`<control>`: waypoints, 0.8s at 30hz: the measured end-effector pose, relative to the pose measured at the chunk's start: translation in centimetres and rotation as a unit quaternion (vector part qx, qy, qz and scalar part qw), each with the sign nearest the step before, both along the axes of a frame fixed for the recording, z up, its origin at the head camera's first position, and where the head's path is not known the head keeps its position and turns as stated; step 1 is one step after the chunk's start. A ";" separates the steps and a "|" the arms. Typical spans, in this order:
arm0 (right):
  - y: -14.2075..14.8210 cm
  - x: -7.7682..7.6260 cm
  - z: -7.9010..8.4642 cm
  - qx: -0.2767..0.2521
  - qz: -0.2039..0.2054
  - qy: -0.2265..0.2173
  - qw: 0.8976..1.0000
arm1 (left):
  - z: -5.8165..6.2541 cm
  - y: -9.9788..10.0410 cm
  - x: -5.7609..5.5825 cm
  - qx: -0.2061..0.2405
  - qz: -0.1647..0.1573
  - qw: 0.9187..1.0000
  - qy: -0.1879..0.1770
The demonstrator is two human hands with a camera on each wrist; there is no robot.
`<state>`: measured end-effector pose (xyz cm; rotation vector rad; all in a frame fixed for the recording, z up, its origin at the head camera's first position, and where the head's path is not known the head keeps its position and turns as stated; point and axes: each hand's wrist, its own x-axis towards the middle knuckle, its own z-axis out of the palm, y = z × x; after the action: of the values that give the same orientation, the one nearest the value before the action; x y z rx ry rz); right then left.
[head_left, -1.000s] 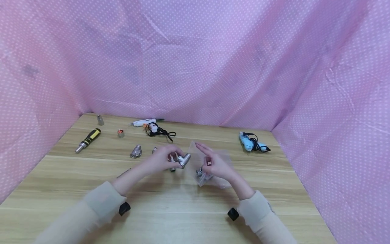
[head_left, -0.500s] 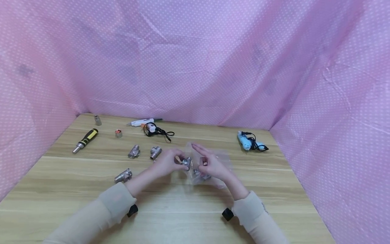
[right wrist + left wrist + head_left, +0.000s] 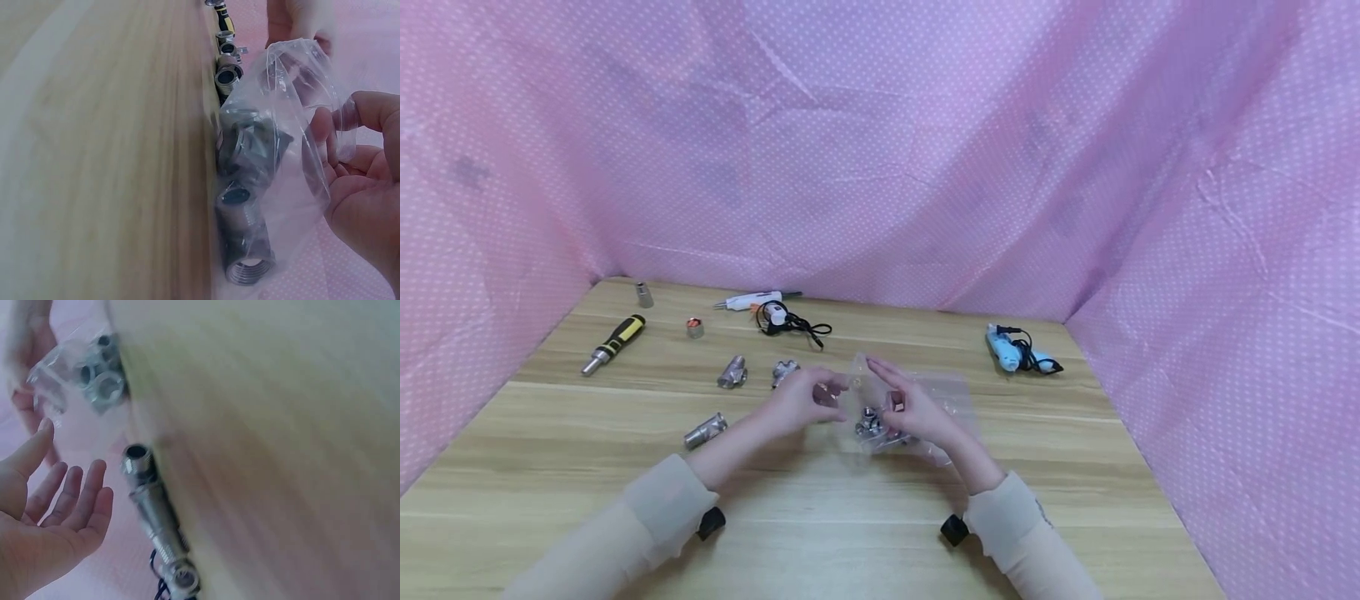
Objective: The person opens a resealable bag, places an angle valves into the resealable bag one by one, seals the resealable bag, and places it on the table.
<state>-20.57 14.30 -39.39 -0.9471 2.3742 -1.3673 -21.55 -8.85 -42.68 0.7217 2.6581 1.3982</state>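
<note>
My right hand [image 3: 921, 414] pinches the edge of a clear plastic bag [image 3: 951, 392], its index finger stretched along the bag's mouth. Several threaded metal pipe fittings [image 3: 244, 209] lie inside the bag, on the table. Just left of the bag's mouth is my left hand [image 3: 797, 404]; in the left wrist view its fingers are loosely bent with nothing held. Outside the bag, one tee fitting [image 3: 705, 431] lies near my left forearm. Another fitting [image 3: 732, 372] lies farther back, and a third fitting [image 3: 785, 371] is partly hidden behind my left hand.
At the back left are a yellow-black screwdriver [image 3: 613, 344], a small metal cylinder [image 3: 643, 295] and a short round fitting [image 3: 695, 327]. A white corded tool [image 3: 752, 301] lies at the back; a light-blue corded tool [image 3: 1011, 350] at the right. Pink dotted cloth [image 3: 880, 167] hangs behind.
My left hand brought a metal tee fitting rightward into the bag's mouth and let it go there, then drew back left. My right hand has kept its hold on the bag.
</note>
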 end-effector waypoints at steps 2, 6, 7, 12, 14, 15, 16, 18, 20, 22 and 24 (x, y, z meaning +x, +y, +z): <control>0.0 0.1 0.1 0.010 -0.002 0.016 1.000 | 0.5 -0.6 0.2 0.004 0.000 1.000 -0.001; -0.1 0.2 0.2 0.028 -0.003 0.033 0.999 | 1.7 -2.1 0.7 0.000 -0.004 1.000 0.006; -0.1 0.2 0.1 0.029 -0.003 0.032 0.999 | 1.9 -2.6 0.9 -0.010 -0.005 1.000 0.013; 0.4 -0.6 -1.6 0.027 -0.007 0.016 0.999 | 2.5 -5.6 1.8 -0.068 -0.013 0.996 0.055; 0.8 -1.0 -2.4 0.031 -0.010 0.014 0.999 | 2.4 -6.9 2.1 -0.081 -0.018 0.995 0.060; 1.0 -1.1 -2.8 0.032 -0.012 0.010 0.999 | 2.2 -7.6 2.3 -0.084 -0.020 0.994 0.061; 1.2 -1.3 -3.0 0.034 -0.013 0.006 0.999 | 2.1 -8.3 2.4 -0.086 -0.021 0.994 0.057; 1.6 -1.4 -3.3 0.032 -0.011 -0.005 0.999 | 1.8 -9.7 2.7 -0.094 -0.021 0.994 0.055; 1.9 -1.4 -3.5 0.031 -0.010 -0.019 0.999 | 1.4 -10.9 2.9 -0.103 -0.020 0.993 0.051; 2.1 -1.3 -3.5 0.035 -0.011 -0.030 0.999 | 1.1 -12.1 3.2 -0.113 -0.016 0.993 0.044; 2.3 -1.2 -3.5 0.040 -0.013 -0.032 0.999 | 0.8 -13.3 3.4 -0.115 -0.013 0.992 0.039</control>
<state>-21.80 16.58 -42.88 -0.8414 2.3828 -1.2824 -18.12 -22.12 -41.85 0.7975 2.7952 1.0531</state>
